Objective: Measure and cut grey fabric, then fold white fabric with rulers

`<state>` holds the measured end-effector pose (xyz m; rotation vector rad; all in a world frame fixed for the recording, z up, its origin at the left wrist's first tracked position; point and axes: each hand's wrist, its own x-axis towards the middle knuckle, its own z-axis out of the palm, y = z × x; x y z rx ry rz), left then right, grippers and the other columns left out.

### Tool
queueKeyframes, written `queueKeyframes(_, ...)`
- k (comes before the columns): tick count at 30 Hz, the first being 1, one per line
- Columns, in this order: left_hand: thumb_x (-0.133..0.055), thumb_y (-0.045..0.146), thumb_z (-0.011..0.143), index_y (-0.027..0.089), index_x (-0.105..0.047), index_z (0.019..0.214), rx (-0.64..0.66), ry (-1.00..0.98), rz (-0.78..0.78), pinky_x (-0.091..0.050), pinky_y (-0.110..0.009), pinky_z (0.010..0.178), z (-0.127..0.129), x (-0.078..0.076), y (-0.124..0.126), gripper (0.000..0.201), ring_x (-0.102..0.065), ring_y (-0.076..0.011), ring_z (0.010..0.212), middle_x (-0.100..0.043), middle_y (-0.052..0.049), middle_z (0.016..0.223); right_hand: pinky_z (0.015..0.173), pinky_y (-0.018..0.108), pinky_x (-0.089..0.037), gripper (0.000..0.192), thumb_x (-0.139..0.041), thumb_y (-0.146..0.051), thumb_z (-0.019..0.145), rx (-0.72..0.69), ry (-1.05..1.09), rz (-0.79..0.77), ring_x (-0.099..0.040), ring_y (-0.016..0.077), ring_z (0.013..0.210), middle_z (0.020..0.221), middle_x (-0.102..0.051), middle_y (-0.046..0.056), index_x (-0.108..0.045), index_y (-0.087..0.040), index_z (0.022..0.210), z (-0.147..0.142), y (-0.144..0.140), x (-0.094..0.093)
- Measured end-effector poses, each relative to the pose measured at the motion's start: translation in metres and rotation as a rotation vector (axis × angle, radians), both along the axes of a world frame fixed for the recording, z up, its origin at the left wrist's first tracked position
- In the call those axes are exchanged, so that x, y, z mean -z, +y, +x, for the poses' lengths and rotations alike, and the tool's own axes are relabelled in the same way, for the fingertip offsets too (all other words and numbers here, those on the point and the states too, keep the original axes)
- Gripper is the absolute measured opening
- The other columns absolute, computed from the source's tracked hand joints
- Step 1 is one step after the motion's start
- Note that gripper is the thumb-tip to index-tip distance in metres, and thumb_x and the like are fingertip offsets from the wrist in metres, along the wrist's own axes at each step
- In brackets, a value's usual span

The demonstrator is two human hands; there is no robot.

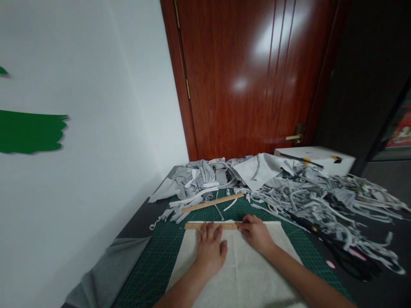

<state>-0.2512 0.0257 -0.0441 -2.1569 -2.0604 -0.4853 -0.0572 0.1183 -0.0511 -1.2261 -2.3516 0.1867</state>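
A cream-white cloth [244, 273] lies flat over a green cutting mat [150, 261]. Along its far edge runs a wooden ruler [191, 226]. My left hand [210, 250] rests with fingers spread, the tips pressing on the ruler and the palm over the cloth. At the ruler's right end is my right hand [257, 234], its thumb and fingers drawn together by the cloth's far edge. Whatever may be between those fingertips is too small to make out. Farther back, a second wooden ruler [213, 203] lies slantwise on the mat.
Grey and white fabric strips [308, 196] heap across the back and right. Black scissors [340, 252] lie at the right, near a pink oval piece [330, 264]. Grey cloth [109, 271] sits at the left edge. Behind stand a white box [337, 160] and a wooden door [237, 115].
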Motion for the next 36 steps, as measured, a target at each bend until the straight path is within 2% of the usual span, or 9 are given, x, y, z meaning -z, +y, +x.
queueKeyframes(3,-0.043,0.051,0.089,0.037,-0.043,0.139,-0.028,0.014,-0.073,-0.019,-0.064,0.104,-0.004,0.007,0.001,0.052,-0.021,-0.0440,0.136,-0.034,-0.005,0.149,0.080,0.031,-0.042,0.028,-0.049,-0.021,0.089,-0.017,0.038,0.002,-0.054,0.0202,0.090,0.096,-0.064,0.005,-0.074,-0.029,0.099,0.004,0.000,0.002)
queueKeyframes(5,-0.042,0.057,0.088,0.040,-0.040,0.139,-0.002,0.004,-0.099,-0.019,-0.063,0.105,-0.004,0.006,0.000,0.054,-0.018,-0.0449,0.137,-0.030,-0.002,0.152,0.081,0.031,-0.043,0.030,-0.048,-0.018,0.088,-0.030,0.051,0.012,-0.055,0.0205,0.089,0.096,-0.064,0.006,-0.074,-0.027,0.100,0.009,0.000,0.003)
queueKeyframes(11,-0.037,0.065,0.087,0.031,-0.034,0.144,0.086,-0.015,-0.174,-0.016,-0.054,0.112,-0.004,-0.003,-0.005,0.066,-0.010,-0.0394,0.140,-0.023,-0.004,0.154,0.084,0.032,-0.047,0.035,-0.042,-0.015,0.089,-0.048,0.053,0.044,-0.058,0.0213,0.092,0.100,-0.065,0.010,-0.071,-0.021,0.109,0.026,-0.001,0.013)
queueKeyframes(16,-0.034,0.069,0.086,0.038,-0.026,0.145,0.075,-0.001,-0.220,-0.010,-0.061,0.110,-0.004,-0.002,-0.004,0.067,-0.002,-0.0418,0.140,-0.013,-0.001,0.156,0.101,0.035,-0.042,0.040,-0.038,-0.019,0.092,-0.093,0.001,0.095,-0.055,0.0223,0.113,0.126,-0.059,0.012,-0.059,-0.017,0.127,0.044,-0.008,0.021)
queueKeyframes(20,-0.041,0.064,0.086,0.040,-0.029,0.144,0.057,0.033,-0.228,-0.011,-0.064,0.107,-0.001,-0.006,-0.003,0.064,-0.005,-0.0429,0.140,-0.016,-0.001,0.156,0.108,0.044,-0.034,0.043,-0.039,-0.030,0.095,0.016,-0.079,0.061,-0.045,0.0254,0.127,0.138,-0.052,0.010,-0.051,-0.019,0.134,0.057,-0.022,0.018)
queueKeyframes(23,-0.046,0.059,0.085,0.038,-0.032,0.143,0.040,0.056,-0.227,-0.014,-0.065,0.105,0.003,-0.011,-0.002,0.063,-0.011,-0.0442,0.139,-0.022,-0.002,0.155,0.110,0.052,-0.027,0.045,-0.038,-0.026,0.093,0.146,-0.165,0.007,-0.039,0.0287,0.132,0.143,-0.045,0.010,-0.048,-0.018,0.137,0.062,-0.043,0.013)
queueKeyframes(29,-0.045,0.056,0.087,0.035,-0.035,0.143,0.035,0.104,-0.205,-0.015,-0.062,0.106,0.006,-0.013,0.003,0.060,-0.014,-0.0429,0.138,-0.024,-0.004,0.154,0.112,0.046,-0.025,0.055,-0.041,-0.014,0.086,-0.003,-0.168,-0.124,-0.031,0.0242,0.138,0.150,-0.035,0.005,-0.043,-0.027,0.140,0.052,-0.087,0.004)
queueKeyframes(33,-0.044,0.056,0.088,0.034,-0.035,0.143,0.039,0.118,-0.191,-0.017,-0.062,0.106,0.005,-0.011,0.003,0.060,-0.015,-0.0414,0.139,-0.025,-0.005,0.153,0.111,0.043,-0.028,0.052,-0.044,-0.018,0.086,0.010,-0.095,-0.161,-0.035,0.0255,0.135,0.148,-0.038,0.012,-0.046,-0.018,0.138,0.044,-0.078,-0.004)
queueKeyframes(36,-0.041,0.054,0.091,0.030,-0.034,0.144,0.119,0.121,-0.165,-0.019,-0.058,0.108,0.002,-0.007,0.003,0.059,-0.016,-0.0353,0.140,-0.023,-0.006,0.154,0.111,0.039,-0.027,0.059,-0.048,-0.015,0.082,0.003,-0.056,-0.149,-0.035,0.0248,0.134,0.147,-0.039,0.015,-0.042,-0.011,0.140,0.037,-0.057,-0.010)
